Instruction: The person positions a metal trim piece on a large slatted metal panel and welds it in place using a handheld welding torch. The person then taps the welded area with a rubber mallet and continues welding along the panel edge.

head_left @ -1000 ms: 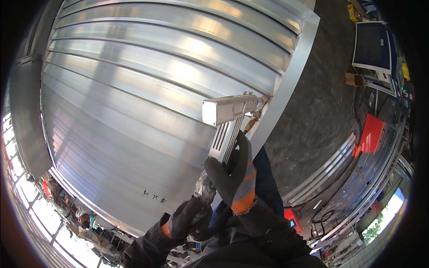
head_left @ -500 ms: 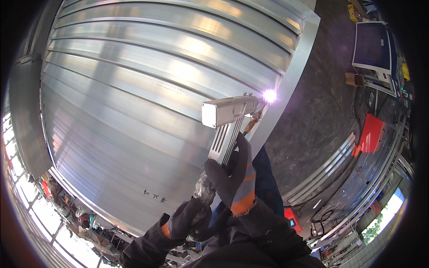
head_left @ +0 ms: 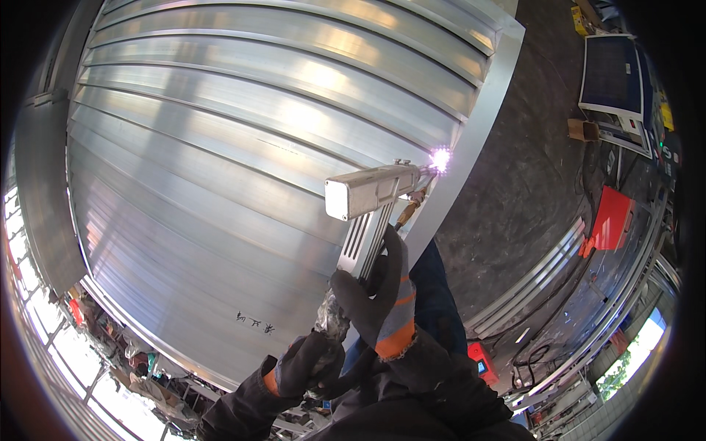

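Note:
A silvery handheld laser welding gun [head_left: 371, 192] points away to the right, its nozzle at a bright violet-white glow [head_left: 440, 159]. The glow sits where a slat meets the frame edge [head_left: 471, 136] of a large slatted metal panel [head_left: 206, 213]. My right hand [head_left: 379, 301], in a black, grey and orange glove, is closed round the gun's slotted handle. Below it, my left hand [head_left: 312, 360], gloved alike, closes round the plastic-wrapped lower end [head_left: 332, 317] of the gun. A brass-coloured wire feed fitting [head_left: 408, 213] hangs under the nozzle.
Dark floor [head_left: 507, 191] lies right of the panel. On it are long metal strips [head_left: 529, 279], a red panel [head_left: 612, 219], a small red box [head_left: 482, 364] and a blue-and-white cabinet [head_left: 610, 77]. Cluttered items [head_left: 140, 360] lie beyond the panel's near left edge.
The gun and both hands have shifted slightly left and toward me. The glow has moved a little the same way along the frame edge and looks smaller.

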`<act>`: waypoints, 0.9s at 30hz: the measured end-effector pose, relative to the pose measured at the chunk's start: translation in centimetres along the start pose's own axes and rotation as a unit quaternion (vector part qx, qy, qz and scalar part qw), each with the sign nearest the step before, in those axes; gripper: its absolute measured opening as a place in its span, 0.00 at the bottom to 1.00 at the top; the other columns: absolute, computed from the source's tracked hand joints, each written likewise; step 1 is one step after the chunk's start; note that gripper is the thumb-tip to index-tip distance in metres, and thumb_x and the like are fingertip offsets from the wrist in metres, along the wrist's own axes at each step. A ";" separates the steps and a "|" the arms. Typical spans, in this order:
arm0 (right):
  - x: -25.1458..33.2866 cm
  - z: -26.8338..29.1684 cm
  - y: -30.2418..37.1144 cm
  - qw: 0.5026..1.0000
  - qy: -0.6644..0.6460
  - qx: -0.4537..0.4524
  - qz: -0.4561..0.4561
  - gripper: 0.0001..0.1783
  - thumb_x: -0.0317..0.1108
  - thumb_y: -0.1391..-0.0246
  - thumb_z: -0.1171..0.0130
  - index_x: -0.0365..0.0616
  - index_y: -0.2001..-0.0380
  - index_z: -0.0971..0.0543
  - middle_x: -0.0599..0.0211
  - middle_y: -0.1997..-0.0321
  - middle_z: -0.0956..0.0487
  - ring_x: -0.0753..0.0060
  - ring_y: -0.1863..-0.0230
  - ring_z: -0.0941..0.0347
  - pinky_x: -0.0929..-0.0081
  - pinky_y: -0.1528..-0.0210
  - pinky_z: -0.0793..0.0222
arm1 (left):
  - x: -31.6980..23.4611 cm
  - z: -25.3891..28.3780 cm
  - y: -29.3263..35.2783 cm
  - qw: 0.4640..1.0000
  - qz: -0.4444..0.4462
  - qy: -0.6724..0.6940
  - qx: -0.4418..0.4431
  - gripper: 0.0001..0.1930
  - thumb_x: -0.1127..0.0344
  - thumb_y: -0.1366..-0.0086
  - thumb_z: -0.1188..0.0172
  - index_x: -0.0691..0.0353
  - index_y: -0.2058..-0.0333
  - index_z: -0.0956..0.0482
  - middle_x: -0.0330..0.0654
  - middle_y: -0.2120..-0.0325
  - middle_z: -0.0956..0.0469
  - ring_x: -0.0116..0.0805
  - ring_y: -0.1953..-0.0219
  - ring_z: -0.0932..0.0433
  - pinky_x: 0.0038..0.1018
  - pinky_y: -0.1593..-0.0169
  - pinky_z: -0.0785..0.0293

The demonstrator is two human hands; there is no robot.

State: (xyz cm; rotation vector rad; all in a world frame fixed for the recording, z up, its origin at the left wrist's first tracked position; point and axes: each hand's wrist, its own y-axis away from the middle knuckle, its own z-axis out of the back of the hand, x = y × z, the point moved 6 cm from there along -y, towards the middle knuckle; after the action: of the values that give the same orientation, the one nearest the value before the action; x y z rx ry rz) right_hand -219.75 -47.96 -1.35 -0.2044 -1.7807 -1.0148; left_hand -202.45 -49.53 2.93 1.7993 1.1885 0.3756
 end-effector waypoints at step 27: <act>-0.3 -0.7 1.4 0.999 0.042 0.019 0.002 0.49 0.30 0.47 0.33 0.36 0.29 0.50 0.52 0.58 0.19 0.67 0.65 0.18 0.70 0.68 0.19 | 1.2 0.4 1.6 1.000 0.023 -0.004 0.007 0.33 0.45 0.21 0.66 0.62 0.79 0.30 0.39 0.86 0.32 0.28 0.83 0.35 0.27 0.74 0.40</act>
State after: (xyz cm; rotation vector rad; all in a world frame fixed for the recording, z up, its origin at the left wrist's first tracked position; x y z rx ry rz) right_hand -218.35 -47.54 -0.75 -0.1400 -1.7214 -0.9725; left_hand -200.65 -48.89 3.71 1.8408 1.1496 0.3875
